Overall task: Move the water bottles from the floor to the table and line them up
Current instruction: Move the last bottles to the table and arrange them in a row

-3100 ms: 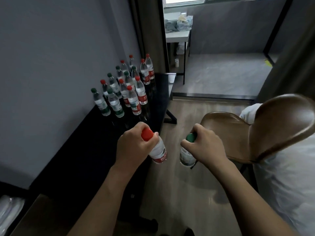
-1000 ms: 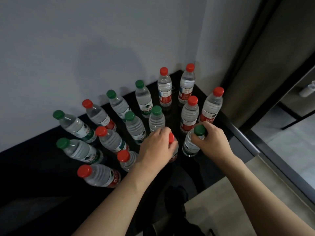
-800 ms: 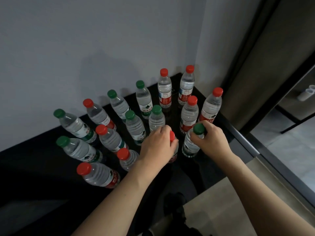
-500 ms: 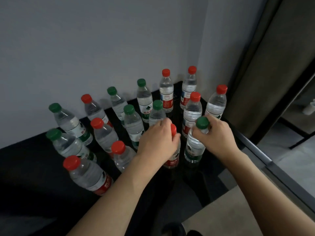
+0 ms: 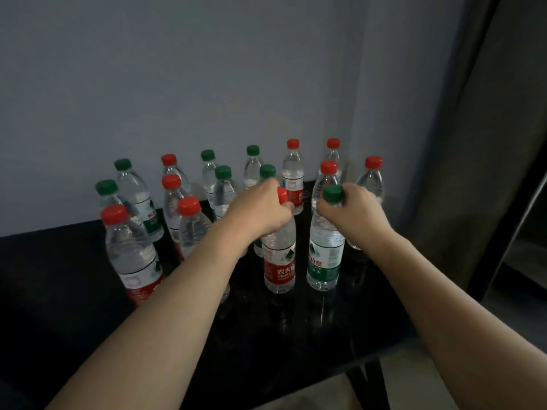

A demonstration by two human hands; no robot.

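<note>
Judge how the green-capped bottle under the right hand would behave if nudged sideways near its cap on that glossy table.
The green-capped bottle looks nearly full, so it is probably heavy for its size. It is tall and narrow, and the right hand grips it near the cap, so a push there would likely tip it. The black table looks glossy, so it might slide first.

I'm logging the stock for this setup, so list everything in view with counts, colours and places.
Red-capped bottles: nine, clear, upright on the table.
Green-capped bottles: seven, clear, upright among the red ones.
Table: one, glossy black, against the wall.
Wall: grey-blue, behind the table.
Curtain: one, dark, far right.
Left hand: grips the neck of the front red-capped bottle.
Right hand: grips the neck of the front green-capped bottle.
</note>
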